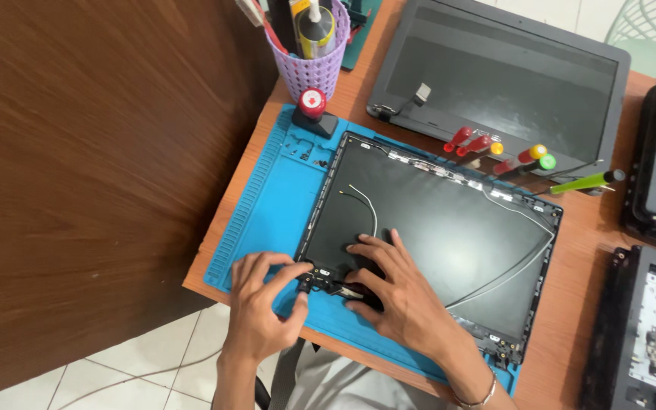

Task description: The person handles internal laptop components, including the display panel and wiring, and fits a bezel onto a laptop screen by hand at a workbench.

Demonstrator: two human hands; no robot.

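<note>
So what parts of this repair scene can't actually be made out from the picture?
- Head view: the small black part at the corner of the laptop lid shell is covered by the fingers of the left hand and right hand.
- The purple basket of tools is cut off by the top edge.
- The dismantled laptop parts at right run off the frame.
- The screwdrivers have tips too small to tell.

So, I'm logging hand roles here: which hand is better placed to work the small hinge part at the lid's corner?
Probably the left hand: its fingertips already pinch the hinge part, while the right hand lies flat on the laptop lid, bracing it.
</note>
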